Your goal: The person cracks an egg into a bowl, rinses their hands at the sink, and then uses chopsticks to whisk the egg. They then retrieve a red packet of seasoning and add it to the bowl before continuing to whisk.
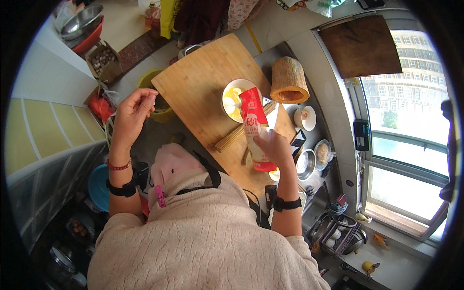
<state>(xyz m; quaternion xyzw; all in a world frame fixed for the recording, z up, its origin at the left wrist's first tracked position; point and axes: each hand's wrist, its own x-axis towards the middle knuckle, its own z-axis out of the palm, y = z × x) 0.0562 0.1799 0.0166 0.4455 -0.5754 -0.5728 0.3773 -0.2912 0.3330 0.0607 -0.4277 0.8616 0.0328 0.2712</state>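
Observation:
My right hand [276,148] grips the lower part of a red and white sugar bag [252,136], which bears writing. Its upper end leans over the rim of a white bowl [224,95] on a wooden board [203,83]. Inside the bowl lies yellow liquid [237,90] with a white patch; whether anything is pouring cannot be told. My left hand [132,114] is raised left of the board, near a yellow bin [161,114], thumb and fingers pinched. A tiny white bit shows at its fingertips; I cannot tell if it is held. Beside the bowl lies a bundle of thin wooden sticks [230,139], partly behind the bag.
A hollow piece of pumpkin [290,81] stands beyond the board's right side. Nearby are a small white bowl [305,117], a metal bowl [306,165] and a sink [314,208] beside a dish rack [337,235]. A blue basin [98,188] sits at lower left.

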